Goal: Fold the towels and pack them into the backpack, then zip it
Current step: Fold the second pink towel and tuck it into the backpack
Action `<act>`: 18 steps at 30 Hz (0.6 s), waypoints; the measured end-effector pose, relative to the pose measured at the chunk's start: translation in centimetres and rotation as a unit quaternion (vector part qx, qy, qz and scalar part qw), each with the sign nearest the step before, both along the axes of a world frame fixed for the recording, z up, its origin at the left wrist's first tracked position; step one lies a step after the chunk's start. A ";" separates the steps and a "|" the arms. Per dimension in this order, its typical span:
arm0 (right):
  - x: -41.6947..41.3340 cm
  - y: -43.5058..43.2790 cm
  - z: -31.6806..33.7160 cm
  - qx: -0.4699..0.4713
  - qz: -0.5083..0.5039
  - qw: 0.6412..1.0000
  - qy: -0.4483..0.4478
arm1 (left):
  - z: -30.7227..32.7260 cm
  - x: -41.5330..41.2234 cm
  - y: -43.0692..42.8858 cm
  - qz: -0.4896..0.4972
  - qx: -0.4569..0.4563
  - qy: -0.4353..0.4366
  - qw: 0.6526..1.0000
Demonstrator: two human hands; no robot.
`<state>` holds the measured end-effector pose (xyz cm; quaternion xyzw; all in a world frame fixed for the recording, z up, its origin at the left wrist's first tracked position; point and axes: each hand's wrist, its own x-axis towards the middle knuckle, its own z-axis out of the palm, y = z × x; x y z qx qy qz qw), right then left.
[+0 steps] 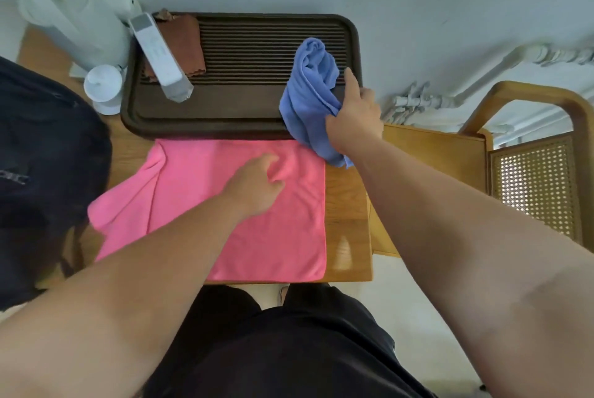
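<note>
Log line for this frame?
left hand: pinches pink towel, spread on table | right hand: grips bunched blue towel over tray | backpack: far left, neither towel packed

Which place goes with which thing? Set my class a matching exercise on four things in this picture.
Things
1. pink towel
2. blue towel
3. brown cloth
4. backpack

Places
A. on the tray, partly under the white remote
B. at the left end of the table
C. spread on the table, under the left hand
D. bunched in the right hand

Pairs: 1-C, 2-D, 3-A, 4-B
</note>
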<state>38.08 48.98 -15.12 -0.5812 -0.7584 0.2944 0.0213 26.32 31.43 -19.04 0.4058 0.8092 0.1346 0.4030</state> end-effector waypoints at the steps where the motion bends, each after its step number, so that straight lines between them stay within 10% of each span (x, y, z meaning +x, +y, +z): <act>1: 0.5 -0.9 -0.3 0.038 -0.011 0.999 -0.016 | -0.5 0.2 -1.2 -0.067 -0.030 0.051 0.996; 7: 4.5 -8.0 -2.9 0.301 0.204 0.931 0.033 | -2.5 2.6 -6.2 -0.251 -0.155 0.157 0.942; 12: 7.1 -13.2 -7.1 0.033 0.417 0.889 -0.187 | -3.6 4.7 -8.3 -0.262 -0.152 0.168 0.938; 18: 10.9 -13.9 -8.3 0.018 0.425 0.864 -0.271 | -3.1 5.1 -9.0 -0.243 -0.152 0.163 0.944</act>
